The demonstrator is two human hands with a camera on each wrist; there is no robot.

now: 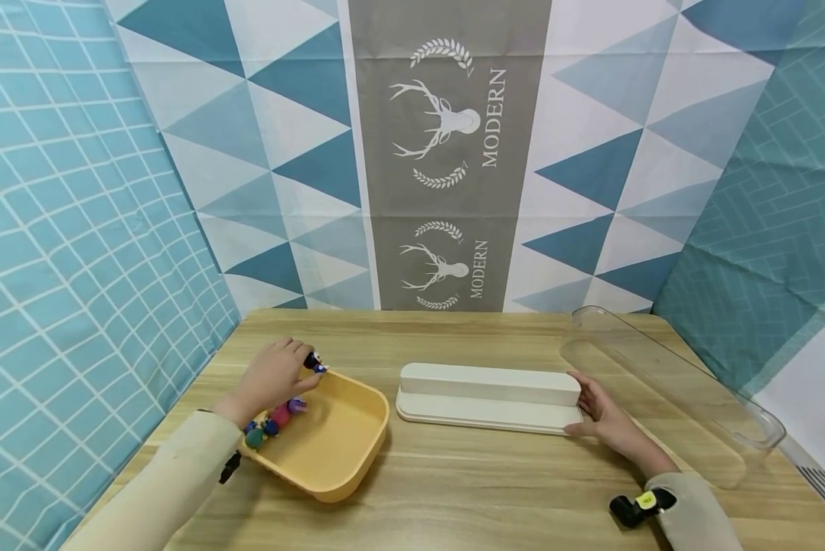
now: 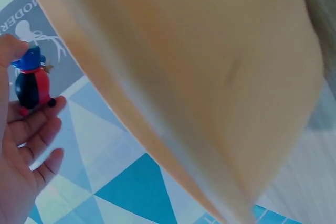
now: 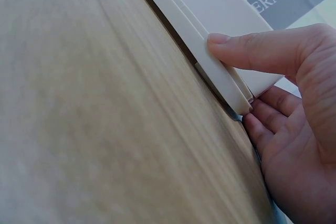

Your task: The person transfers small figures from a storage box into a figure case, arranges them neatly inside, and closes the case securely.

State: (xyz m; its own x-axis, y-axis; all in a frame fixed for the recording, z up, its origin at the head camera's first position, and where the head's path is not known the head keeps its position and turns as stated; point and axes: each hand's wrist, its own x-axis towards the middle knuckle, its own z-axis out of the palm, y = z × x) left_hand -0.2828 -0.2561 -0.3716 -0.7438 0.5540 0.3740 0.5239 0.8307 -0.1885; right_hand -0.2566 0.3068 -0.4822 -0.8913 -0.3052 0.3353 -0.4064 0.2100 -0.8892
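My left hand [image 1: 271,383] is over the far left rim of a yellow plastic basin [image 1: 337,436], pinching a small toy figurine [image 1: 314,362]. In the left wrist view the figurine [image 2: 32,80] has a blue top and a black and red body, held between thumb and fingers. Several more colourful figurines [image 1: 282,415] lie at the basin's left side. My right hand [image 1: 608,421] grips the right end of a long white stepped stand [image 1: 488,409]. The right wrist view has the thumb on the stand's [image 3: 220,80] front edge, with fingers at its end.
A long transparent cover [image 1: 667,390] lies slantwise on the wooden table [image 1: 481,490] at the right. Patterned cloth [image 1: 447,153] hangs behind the table, and blue checked cloth [image 1: 75,229] lines the left side.
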